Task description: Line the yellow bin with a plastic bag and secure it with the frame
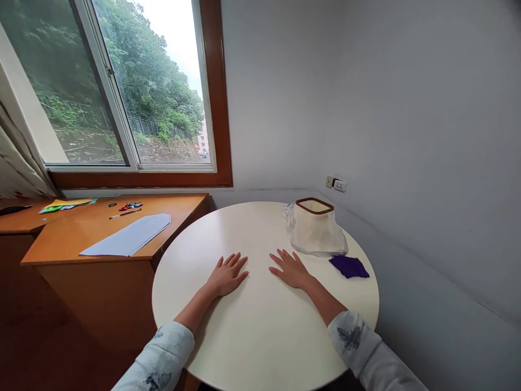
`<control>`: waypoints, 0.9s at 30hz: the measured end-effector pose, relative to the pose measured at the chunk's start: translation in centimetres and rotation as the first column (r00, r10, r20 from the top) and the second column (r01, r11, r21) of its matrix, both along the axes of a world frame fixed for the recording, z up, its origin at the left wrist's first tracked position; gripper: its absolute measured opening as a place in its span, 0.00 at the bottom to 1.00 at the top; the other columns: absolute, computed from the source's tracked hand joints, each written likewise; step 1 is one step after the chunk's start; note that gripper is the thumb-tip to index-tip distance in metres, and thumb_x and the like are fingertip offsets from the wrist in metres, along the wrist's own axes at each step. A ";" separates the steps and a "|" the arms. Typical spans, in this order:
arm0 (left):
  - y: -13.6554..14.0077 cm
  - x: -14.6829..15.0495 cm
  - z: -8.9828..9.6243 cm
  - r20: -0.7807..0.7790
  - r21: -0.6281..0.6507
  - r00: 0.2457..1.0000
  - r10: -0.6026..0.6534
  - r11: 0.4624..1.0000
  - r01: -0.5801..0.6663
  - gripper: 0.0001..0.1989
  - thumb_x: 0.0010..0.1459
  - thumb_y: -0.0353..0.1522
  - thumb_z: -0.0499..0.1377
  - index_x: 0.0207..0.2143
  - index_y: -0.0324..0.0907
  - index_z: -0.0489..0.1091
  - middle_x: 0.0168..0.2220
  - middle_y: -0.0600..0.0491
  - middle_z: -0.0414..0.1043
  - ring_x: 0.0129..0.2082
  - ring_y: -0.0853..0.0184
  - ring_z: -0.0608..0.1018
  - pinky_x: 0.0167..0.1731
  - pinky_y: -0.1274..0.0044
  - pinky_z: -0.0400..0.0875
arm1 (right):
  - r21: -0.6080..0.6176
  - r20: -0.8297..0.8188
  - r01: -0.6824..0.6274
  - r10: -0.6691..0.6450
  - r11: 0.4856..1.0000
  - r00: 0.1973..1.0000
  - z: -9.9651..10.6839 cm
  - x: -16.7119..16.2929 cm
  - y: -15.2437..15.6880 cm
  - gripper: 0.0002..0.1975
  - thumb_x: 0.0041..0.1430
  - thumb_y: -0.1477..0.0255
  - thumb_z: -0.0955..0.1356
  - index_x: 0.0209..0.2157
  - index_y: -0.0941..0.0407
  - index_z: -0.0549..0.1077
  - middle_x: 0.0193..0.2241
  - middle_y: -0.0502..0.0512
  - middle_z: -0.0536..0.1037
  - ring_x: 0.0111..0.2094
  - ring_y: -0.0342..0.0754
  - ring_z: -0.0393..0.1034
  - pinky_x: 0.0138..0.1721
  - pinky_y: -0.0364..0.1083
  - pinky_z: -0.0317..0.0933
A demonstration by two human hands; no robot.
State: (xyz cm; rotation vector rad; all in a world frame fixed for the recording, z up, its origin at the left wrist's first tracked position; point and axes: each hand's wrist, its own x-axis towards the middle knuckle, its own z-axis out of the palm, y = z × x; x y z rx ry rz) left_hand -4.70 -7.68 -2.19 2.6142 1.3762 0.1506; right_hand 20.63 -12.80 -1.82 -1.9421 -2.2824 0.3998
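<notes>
My left hand lies flat on the round white table, fingers spread and nothing in them. Across from it, my right hand also rests palm down with its fingers apart. Just beyond the right hand stands a pale lampshade-like object with a brown-rimmed opening on top, wrapped in clear plastic. A dark purple cloth lies to the right of that hand, close to the wrapped object's base. Neither hand touches these two things.
On the left, a wooden desk holds white paper sheets, a pen, small red and dark items and coloured papers. A window is above the desk. A wall socket is behind the table.
</notes>
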 end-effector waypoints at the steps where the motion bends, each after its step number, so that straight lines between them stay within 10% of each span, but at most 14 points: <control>1: 0.0 0.0 0.0 0.001 0.001 1.000 0.000 1.000 0.000 0.32 0.57 0.52 0.37 0.61 0.52 0.46 0.64 0.53 0.40 0.63 0.59 0.45 0.58 0.60 0.36 | -0.005 0.005 0.001 -0.001 1.000 1.000 0.1 0.0 0.0 0.32 0.58 0.49 0.45 0.61 0.45 0.43 0.64 0.47 0.39 0.63 0.46 0.27 0.59 0.50 0.22; 27: 0.1 0.0 0.0 0.014 -0.008 1.000 -0.005 1.000 0.006 0.32 0.57 0.53 0.37 0.61 0.52 0.47 0.64 0.52 0.41 0.63 0.59 0.45 0.58 0.59 0.35 | 0.031 -0.055 -0.009 0.010 0.999 0.998 -0.5 0.3 0.1 0.32 0.58 0.49 0.47 0.61 0.45 0.46 0.64 0.48 0.42 0.63 0.46 0.30 0.59 0.52 0.25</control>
